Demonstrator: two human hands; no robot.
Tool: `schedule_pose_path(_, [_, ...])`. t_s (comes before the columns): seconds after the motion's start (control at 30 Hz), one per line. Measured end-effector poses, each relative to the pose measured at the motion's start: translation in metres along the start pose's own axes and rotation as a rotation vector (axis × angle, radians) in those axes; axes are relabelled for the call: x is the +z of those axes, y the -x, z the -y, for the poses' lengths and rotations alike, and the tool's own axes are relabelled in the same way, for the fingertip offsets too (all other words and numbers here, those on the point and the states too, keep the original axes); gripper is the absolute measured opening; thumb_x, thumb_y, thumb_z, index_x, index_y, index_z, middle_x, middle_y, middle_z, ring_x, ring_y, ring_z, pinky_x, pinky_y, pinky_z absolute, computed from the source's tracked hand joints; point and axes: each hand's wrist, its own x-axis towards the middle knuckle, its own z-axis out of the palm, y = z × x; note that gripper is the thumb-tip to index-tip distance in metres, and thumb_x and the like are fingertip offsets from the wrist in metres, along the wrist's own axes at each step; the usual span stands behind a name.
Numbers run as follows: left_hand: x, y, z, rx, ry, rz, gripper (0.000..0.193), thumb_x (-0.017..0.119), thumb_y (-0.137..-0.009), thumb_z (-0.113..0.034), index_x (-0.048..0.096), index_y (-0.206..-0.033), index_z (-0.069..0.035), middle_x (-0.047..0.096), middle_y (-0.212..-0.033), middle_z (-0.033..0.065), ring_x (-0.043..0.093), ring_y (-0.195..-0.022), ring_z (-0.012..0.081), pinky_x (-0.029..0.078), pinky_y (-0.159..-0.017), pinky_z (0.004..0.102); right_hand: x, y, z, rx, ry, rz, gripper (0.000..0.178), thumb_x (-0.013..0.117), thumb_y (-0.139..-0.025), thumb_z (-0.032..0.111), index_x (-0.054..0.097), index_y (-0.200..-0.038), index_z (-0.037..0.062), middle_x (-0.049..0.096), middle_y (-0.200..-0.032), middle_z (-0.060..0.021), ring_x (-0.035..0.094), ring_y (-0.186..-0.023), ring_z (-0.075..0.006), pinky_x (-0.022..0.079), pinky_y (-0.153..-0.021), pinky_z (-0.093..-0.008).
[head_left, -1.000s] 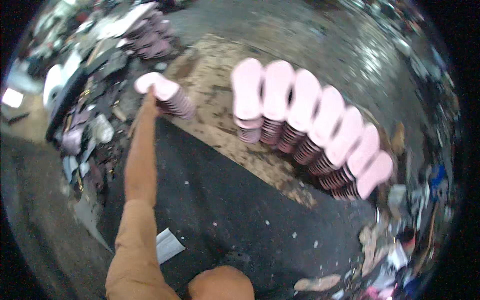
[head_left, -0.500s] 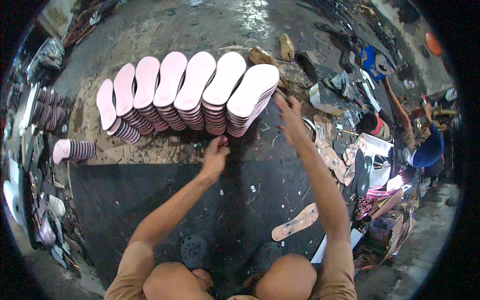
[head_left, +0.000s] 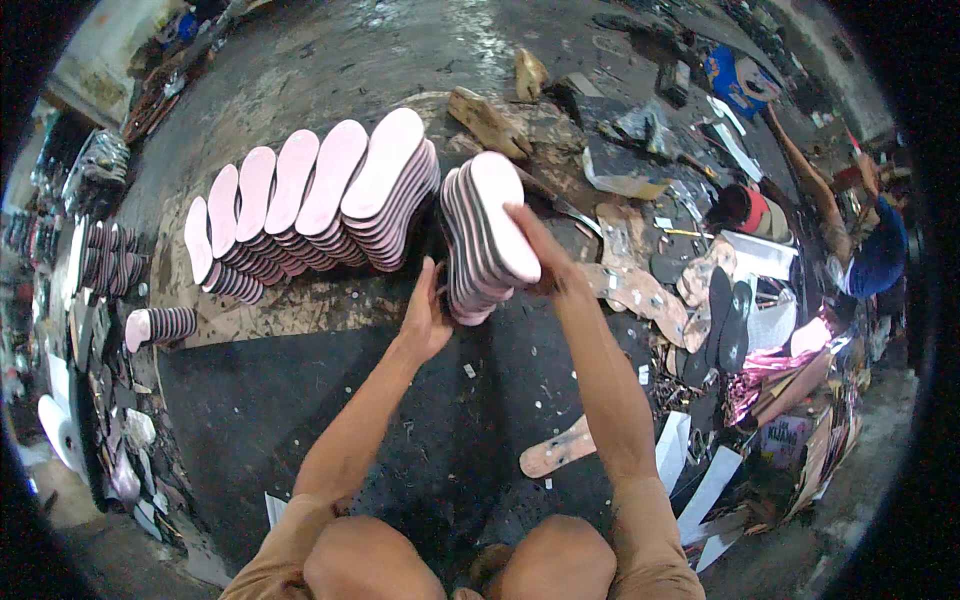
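A stack of shoe insoles, pale pink on top with dark and pink layers down its side, leans between my hands in the middle. My right hand grips its right edge, with fingers over the top insole. Beside its lower left side is my left hand, fingers stretched upward; whether it bears any weight I cannot tell. Left of this stack stands a row of several similar insole stacks, each leaning against its neighbour.
A small insole stack lies on its side at the left. One loose insole rests on the black mat. Wooden shoe lasts lie beyond. Cut sheets and scraps crowd the right, where another person works.
My right hand has closed on an insole stack, which now stands apart from the row, tilted. My left hand has opened from a closed shape beside it. The view has shifted.
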Motion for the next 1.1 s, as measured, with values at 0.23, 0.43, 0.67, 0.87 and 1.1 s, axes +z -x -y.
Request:
schedule_pose_path(0.23, [-0.042,0.129,-0.029,0.077,-1.034,0.146,0.114,0.076,-0.099,-0.064,0.018,-0.173,0.001,0.034,-0.173,0.0282,0.039,-0.159,0.0372,0.029,-0.131,0.0488,0.019,0.169,-0.211,-0.34,0.13,-0.239,0.094,0.079,-0.101,0.044,0.03,-0.166,-0.0022,0.053,-0.157,-0.0228,0.055,-0.142,-0.032,0.042,-0.123,-0.0449])
schedule_pose_path(0.43, [-0.024,0.156,0.035,0.431,-2.084,-0.054,0.164,0.095,-0.062,-0.073,0.005,-0.176,0.001,0.03,-0.169,0.0359,0.029,-0.158,0.0521,0.018,-0.132,0.0655,0.038,0.171,-0.293,-0.647,0.734,-0.496,0.078,0.082,-0.097,0.01,0.036,-0.159,-0.003,0.047,-0.145,-0.0262,0.059,-0.127,-0.0366,0.055,-0.103,-0.0434])
schedule_pose_path(0.67, [-0.029,0.154,0.07,0.611,-2.203,-0.273,0.165,0.099,-0.059,-0.057,-0.004,-0.177,-0.002,0.026,-0.17,0.0343,0.023,-0.161,0.0514,0.007,-0.133,0.0693,-0.086,0.193,-0.208,-0.552,0.915,-1.034,0.021,0.079,-0.099,0.021,0.077,-0.108,0.0025,0.08,-0.096,-0.0166,0.077,-0.085,-0.0361,0.06,-0.078,-0.0452])
schedule_pose_path(0.87, [-0.025,0.13,0.051,0.5,-2.147,-0.241,0.168,0.098,-0.059,-0.065,-0.005,-0.178,-0.006,0.033,-0.164,0.0379,0.027,-0.158,0.0557,0.016,-0.128,0.0726,-0.111,0.166,-0.195,-0.575,1.089,-0.946,0.035,0.076,-0.095,0.011,0.072,-0.129,0.0039,0.074,-0.107,-0.0191,0.071,-0.106,-0.0404,0.057,-0.092,-0.052])
schedule_pose_path(1.1, [-0.021,0.11,-0.102,-0.664,-1.128,0.502,0.131,0.095,-0.075,-0.034,0.02,-0.177,-0.001,0.048,-0.168,0.0206,0.042,-0.157,0.0286,0.036,-0.129,0.0425,-0.19,0.287,-0.187,-0.511,1.396,-0.54,0.054,0.09,-0.086,0.013,0.069,-0.135,0.0037,0.056,-0.139,-0.0225,0.065,-0.12,-0.0421,0.056,-0.101,-0.0489])
